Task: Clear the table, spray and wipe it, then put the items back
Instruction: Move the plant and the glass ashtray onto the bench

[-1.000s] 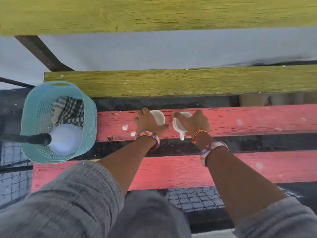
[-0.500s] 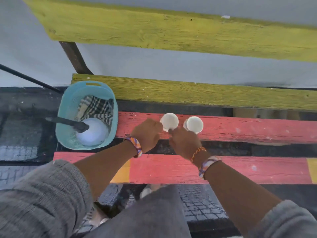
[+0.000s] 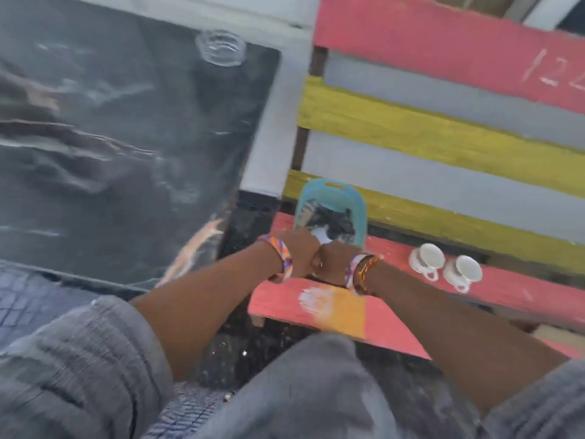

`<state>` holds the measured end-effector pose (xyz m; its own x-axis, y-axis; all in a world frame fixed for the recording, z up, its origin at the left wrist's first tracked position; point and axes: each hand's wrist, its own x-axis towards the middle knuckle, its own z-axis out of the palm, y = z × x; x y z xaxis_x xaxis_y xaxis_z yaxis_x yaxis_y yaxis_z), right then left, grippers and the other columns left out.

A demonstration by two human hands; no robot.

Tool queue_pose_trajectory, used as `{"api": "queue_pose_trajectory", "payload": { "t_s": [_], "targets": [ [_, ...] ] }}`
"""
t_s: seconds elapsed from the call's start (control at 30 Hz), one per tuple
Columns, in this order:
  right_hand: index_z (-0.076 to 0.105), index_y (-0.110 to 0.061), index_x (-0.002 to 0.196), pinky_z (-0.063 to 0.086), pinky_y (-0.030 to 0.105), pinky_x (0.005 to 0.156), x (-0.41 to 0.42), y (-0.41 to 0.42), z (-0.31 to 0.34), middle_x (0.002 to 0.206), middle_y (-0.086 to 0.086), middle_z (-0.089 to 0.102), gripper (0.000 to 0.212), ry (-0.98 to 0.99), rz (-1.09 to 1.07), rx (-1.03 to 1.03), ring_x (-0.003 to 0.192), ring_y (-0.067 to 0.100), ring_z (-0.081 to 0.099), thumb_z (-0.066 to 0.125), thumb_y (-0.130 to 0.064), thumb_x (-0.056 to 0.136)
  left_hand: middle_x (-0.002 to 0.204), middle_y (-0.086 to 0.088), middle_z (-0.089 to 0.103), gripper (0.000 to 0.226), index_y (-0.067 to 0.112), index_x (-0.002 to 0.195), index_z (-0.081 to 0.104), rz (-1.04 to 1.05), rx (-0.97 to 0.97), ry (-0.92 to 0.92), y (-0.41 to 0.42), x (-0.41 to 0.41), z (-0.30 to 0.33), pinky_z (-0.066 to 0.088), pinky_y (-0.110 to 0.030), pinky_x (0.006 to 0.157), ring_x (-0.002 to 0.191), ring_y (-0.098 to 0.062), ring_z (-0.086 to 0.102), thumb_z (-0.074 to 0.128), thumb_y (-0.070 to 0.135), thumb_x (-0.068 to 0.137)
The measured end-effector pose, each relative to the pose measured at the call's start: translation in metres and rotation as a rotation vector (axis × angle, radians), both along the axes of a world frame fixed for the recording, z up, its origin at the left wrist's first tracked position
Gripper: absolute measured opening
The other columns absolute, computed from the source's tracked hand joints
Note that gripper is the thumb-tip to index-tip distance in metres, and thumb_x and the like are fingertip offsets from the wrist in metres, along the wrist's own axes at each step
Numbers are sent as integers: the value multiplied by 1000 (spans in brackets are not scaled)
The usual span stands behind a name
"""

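Note:
A teal basket [image 3: 332, 189] stands on the left end of the red bench plank [image 3: 522, 288]. It holds a checked cloth [image 3: 335, 220] and a white bottle [image 3: 321, 237]. My left hand [image 3: 297, 253] and my right hand [image 3: 334, 260] are side by side at the basket's near rim, fingers curled on it. Motion blur hides the exact grip. Two white cups [image 3: 425, 256] [image 3: 465, 269] stand on the plank to the right of my hands. The dark glass table [image 3: 126, 137] lies to the left.
A clear glass dish [image 3: 220, 47] sits near the table's far right corner. Yellow and red slats [image 3: 443, 134] form the bench back behind the basket. Dark paved floor shows between the table and the bench. My grey-clad knees fill the bottom of the view.
Both hands let go of the two cups, left them on the plank and moved left to the basket's near rim. My view swung left, and the table came into sight.

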<state>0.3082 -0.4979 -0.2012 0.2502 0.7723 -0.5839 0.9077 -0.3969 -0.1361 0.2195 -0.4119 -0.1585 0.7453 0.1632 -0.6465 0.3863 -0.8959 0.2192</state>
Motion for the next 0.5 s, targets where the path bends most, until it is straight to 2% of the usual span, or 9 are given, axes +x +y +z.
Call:
{"api": "queue_pose_trajectory", "payload": {
  "t_s": [0.03,0.1,0.2,0.3,0.37,0.43,0.5],
  "targets": [
    [61,-3,111,44,33,84,-9,23,13,115,19,64,31,-8,25,45,105,34,59,45,-22,94,118,-22,63,28,-1,105,62,6,38,-133,21,-8,7,48,-20,69,114,-32,59,46,17,92],
    [63,0,108,42,34,83,-22,63,41,111,22,64,31,-26,56,112,104,35,59,47,-22,93,107,-21,68,29,0,100,66,28,65,-319,57,-24,24,48,-31,78,103,-36,63,50,20,87],
    [66,1,101,44,35,80,-40,117,78,107,25,64,30,-38,52,238,101,39,60,51,-22,91,103,-24,68,39,-4,96,67,119,92,-450,105,-49,56,49,-36,82,99,-41,62,47,27,82],
    [67,-5,100,44,32,79,-51,157,103,106,21,66,27,-12,21,338,101,35,60,52,-25,91,106,-20,69,54,-2,100,68,238,95,-542,143,-68,79,50,-35,87,101,-37,62,36,34,76],
    [70,-10,89,44,25,69,-54,181,112,87,12,69,18,53,-32,401,85,25,63,55,-21,90,106,-17,70,40,2,98,69,333,78,-595,168,-75,85,49,-31,88,102,-34,62,45,30,83],
    [64,-21,66,39,15,53,-50,202,114,62,0,60,23,174,-133,474,56,8,56,56,-16,87,107,-14,70,24,5,98,70,413,59,-638,191,-79,90,46,-26,86,103,-31,62,56,19,84],
    [58,-25,61,35,15,51,-45,226,111,59,-7,55,26,247,-207,537,51,6,50,58,-13,85,110,-12,69,23,4,101,69,455,72,-677,218,-78,92,44,-25,85,105,-28,61,59,16,84]
  ]
}}
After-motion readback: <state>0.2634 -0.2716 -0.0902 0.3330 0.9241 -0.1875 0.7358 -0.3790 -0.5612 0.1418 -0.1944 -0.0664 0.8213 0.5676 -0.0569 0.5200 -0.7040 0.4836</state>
